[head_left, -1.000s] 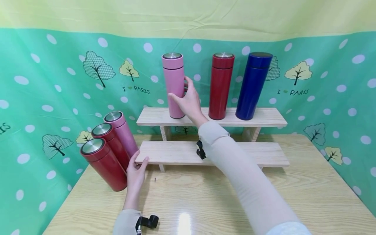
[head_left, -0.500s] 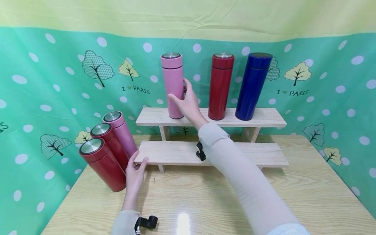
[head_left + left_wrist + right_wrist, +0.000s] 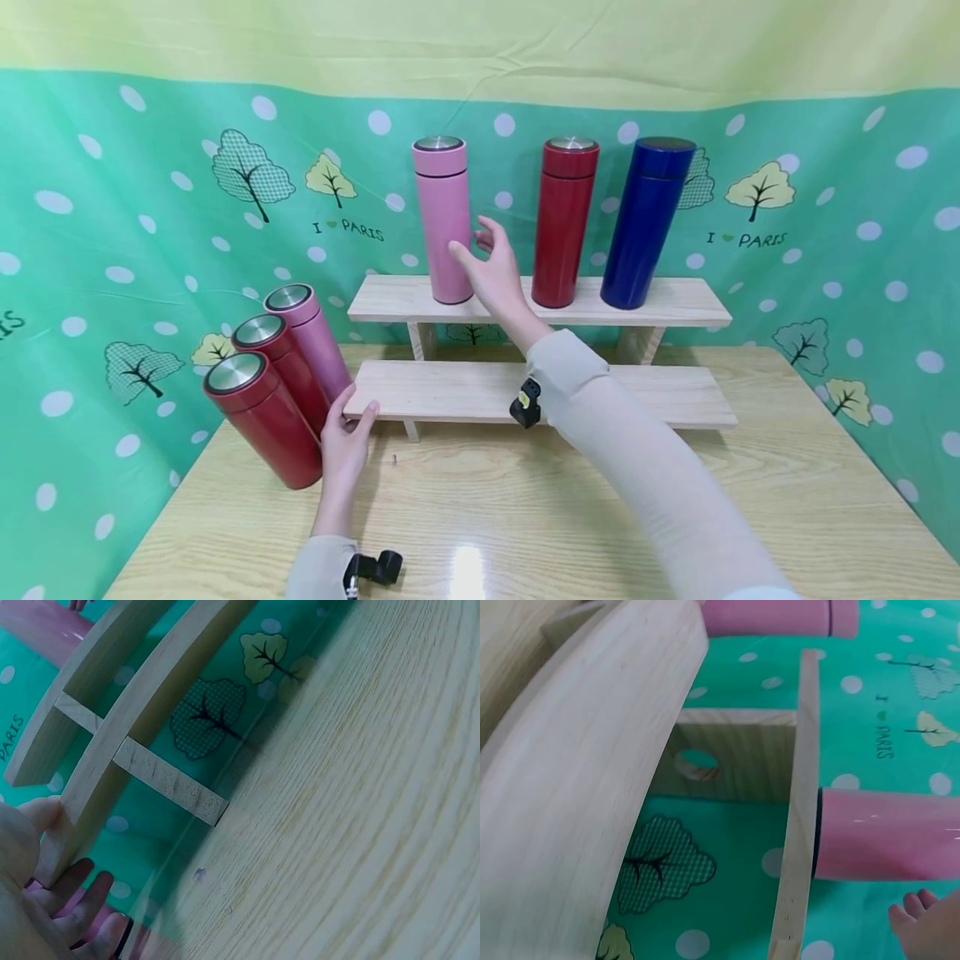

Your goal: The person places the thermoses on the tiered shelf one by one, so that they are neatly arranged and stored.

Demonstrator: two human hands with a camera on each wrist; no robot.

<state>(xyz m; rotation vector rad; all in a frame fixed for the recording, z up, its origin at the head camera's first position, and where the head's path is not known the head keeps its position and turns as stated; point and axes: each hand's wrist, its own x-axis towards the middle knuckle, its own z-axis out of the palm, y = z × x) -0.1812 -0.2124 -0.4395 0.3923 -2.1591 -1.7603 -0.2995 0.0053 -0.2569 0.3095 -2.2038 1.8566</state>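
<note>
Ok so, using the two-tier wooden stand [image 3: 431, 387] as ref: the pink flask [image 3: 442, 221] is upright on its top tier, left part, w/ the red flask [image 3: 564, 225] and blue flask [image 3: 647, 229] to the right on the same tier. R hand [image 3: 498, 275] is betw pink & red, fingers apart, not gripping; r wrist cam shows a gap betw fingertips & flask. L hand [image 3: 347, 437] is clamped on the stand's lower-tier left end, thumb on top, fingers underneath.

Imo the step's just handling that flask w/o a knock: move the r hand straight, fingers spread, no hooking the thumb, don't brush the red. Prob keep l hand pressure light so the stand doesn't jolt. Also mind those l knuckles: the back pink bottle [image 3: 318, 342] is right by that end, can't tell if they touch.
</note>
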